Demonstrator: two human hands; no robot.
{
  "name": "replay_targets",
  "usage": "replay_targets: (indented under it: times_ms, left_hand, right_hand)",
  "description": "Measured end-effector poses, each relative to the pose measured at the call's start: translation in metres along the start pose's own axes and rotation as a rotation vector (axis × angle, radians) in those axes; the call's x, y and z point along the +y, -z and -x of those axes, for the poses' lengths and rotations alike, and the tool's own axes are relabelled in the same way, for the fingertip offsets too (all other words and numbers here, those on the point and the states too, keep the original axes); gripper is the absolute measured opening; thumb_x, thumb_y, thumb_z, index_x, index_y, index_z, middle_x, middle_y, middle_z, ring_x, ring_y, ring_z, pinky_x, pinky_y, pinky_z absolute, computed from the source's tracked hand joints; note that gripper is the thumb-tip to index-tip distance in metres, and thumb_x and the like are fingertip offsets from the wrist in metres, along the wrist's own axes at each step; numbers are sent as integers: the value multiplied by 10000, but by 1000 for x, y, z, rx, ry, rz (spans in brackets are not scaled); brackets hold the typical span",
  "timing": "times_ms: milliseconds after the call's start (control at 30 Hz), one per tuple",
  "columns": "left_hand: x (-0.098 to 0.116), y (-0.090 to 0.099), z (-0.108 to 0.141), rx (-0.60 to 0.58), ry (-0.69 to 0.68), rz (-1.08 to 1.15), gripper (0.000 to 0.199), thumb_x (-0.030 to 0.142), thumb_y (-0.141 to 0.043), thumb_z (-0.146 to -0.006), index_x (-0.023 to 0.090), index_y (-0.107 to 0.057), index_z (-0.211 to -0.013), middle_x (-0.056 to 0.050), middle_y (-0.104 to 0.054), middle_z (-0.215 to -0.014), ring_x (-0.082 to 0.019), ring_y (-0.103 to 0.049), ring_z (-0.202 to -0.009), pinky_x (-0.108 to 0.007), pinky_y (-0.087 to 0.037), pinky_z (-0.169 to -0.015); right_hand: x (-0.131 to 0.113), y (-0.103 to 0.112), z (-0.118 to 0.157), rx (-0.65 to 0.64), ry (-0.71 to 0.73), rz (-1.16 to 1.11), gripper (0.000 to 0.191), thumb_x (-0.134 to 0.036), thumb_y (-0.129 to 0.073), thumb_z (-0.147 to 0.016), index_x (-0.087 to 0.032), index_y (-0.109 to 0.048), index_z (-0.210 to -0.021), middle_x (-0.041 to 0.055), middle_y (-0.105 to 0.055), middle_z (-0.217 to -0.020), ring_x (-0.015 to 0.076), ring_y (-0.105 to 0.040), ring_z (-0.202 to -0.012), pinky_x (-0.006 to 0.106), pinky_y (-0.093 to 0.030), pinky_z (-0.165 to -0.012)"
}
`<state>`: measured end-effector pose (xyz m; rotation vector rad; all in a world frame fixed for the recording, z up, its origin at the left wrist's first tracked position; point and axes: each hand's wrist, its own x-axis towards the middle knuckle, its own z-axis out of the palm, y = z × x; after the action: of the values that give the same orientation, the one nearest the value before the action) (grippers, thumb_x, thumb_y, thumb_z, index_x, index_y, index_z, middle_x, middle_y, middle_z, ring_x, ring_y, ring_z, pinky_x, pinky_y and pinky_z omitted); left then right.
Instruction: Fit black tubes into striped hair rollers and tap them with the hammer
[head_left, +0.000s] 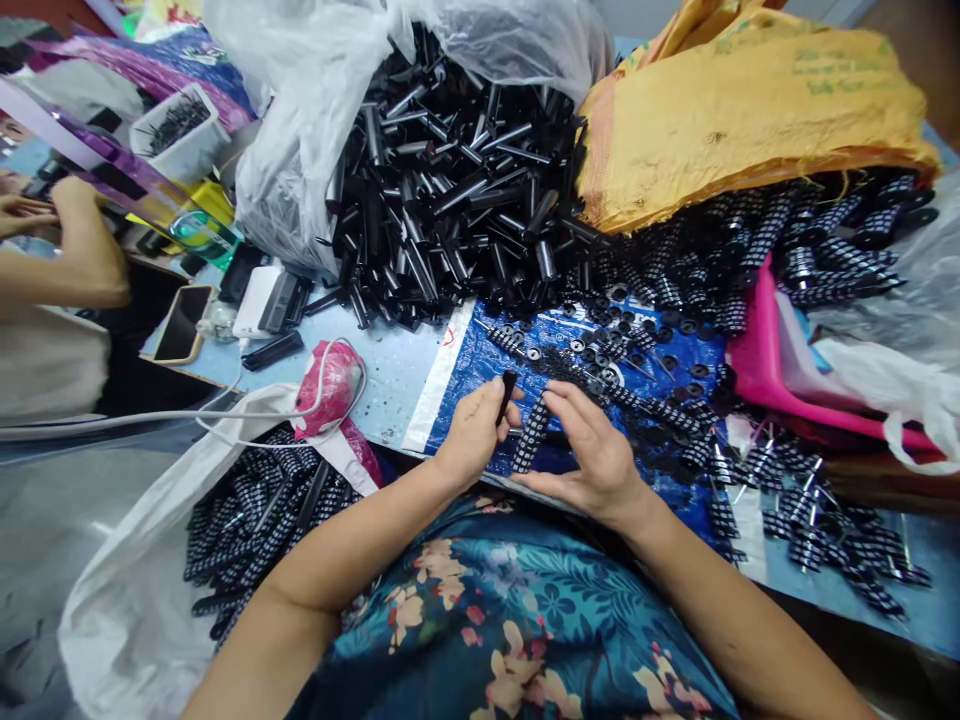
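Observation:
My left hand (pixel 474 428) is closed on a short black plastic tube (pixel 506 393), which stands up out of its fingers. Between the thumb and fingertips of my right hand (pixel 596 450) is a black-and-white studded roller (pixel 531 435), held upright at its two ends. The two pieces are side by side with a small gap. Beneath the hands lies a blue plastic sheet (pixel 469 350) with small round black caps (pixel 592 350) and dark bits scattered on it. Beyond it is a big heap of glossy black tubes (pixel 457 190).
A yellow woven sack (pixel 750 120) spills studded rollers at the right, near a pink bin (pixel 757 340). More studded rollers (pixel 262 510) fill a white bag at lower left. A phone (pixel 182 324), a white charger (pixel 262 300) and cables lie left. Another person's arm (pixel 67 245) is at far left.

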<state>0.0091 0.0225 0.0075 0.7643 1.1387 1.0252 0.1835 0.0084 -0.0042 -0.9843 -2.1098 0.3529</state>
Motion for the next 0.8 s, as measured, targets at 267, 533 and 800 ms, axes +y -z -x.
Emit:
replay_targets:
  times_ms: [267, 533, 800]
  left_hand:
    - [7, 2, -1, -121, 108, 237, 363, 424, -871, -687, 166, -783, -927, -36, -737, -884, -142, -628, -811, -278, -486, -812]
    - [1, 17, -12, -181, 32, 11, 394, 486, -772, -780, 155, -725, -990, -37, -710, -821, -164, -645, -736, -312, -522, -748]
    - [26, 88, -33, -42, -382, -1053, 191, 282, -648, -878, 179, -720, -1022, -77, -693, -965, -223, -627, -912, -355, -452, -857]
  right_hand:
    - [7, -7, 0, -23, 58, 114, 991, -465, -768, -822, -267, -206, -1613, 160, -477, -1539, 338, -544, -1356, 504, -534, -1077]
    - [7, -19, 3, -60, -12, 168, 1035, -537, -733, -831, -211, -144, -1617, 207, -443, -1548, 371, -478, -1402, 537, -492, -1075]
    - [15, -13, 23, -189, -43, 348, 148, -232, -552, -979, -183, -629, -1096, 81, -698, -908, 208, -653, -809, 337, -518, -742]
